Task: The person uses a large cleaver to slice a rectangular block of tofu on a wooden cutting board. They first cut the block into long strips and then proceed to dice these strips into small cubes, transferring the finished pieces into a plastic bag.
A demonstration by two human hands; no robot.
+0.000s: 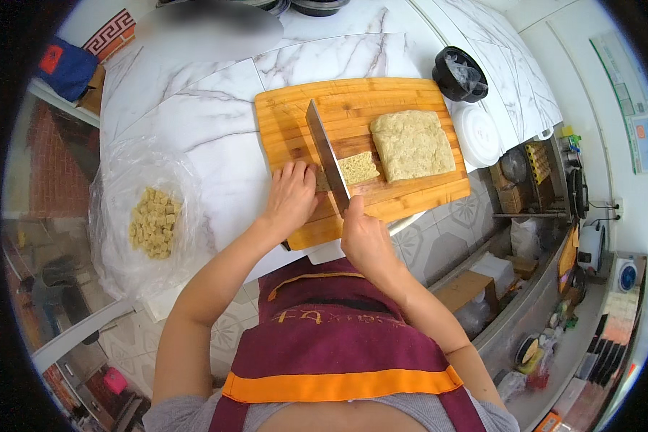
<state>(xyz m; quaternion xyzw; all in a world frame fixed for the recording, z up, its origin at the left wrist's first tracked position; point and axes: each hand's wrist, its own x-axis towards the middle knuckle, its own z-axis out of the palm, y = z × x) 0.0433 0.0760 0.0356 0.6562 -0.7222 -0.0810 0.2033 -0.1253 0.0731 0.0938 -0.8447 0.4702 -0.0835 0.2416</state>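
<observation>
My right hand (pixel 370 237) grips the handle of a cleaver (pixel 328 151). Its broad blade stands nearly upright across a strip of spongy beige tofu (pixel 358 167) on a bamboo cutting board (pixel 351 102). To the left of the blade, my left hand (pixel 291 197) holds the strip's other end with curled fingers, which hide most of that part. A thick block of the same tofu (pixel 413 144) lies on the board's right side. At the left, cut tofu cubes (pixel 155 222) sit in a clear plastic bag (pixel 108 237) on the marble-patterned table (pixel 194 108).
Beyond the board's right edge stand a black bowl (pixel 460 74) with clear plastic in it and a white round lid (pixel 478 136). Black containers (pixel 318 5) line the far edge. A metal counter and shelf with boxes (pixel 464 291) are at the right.
</observation>
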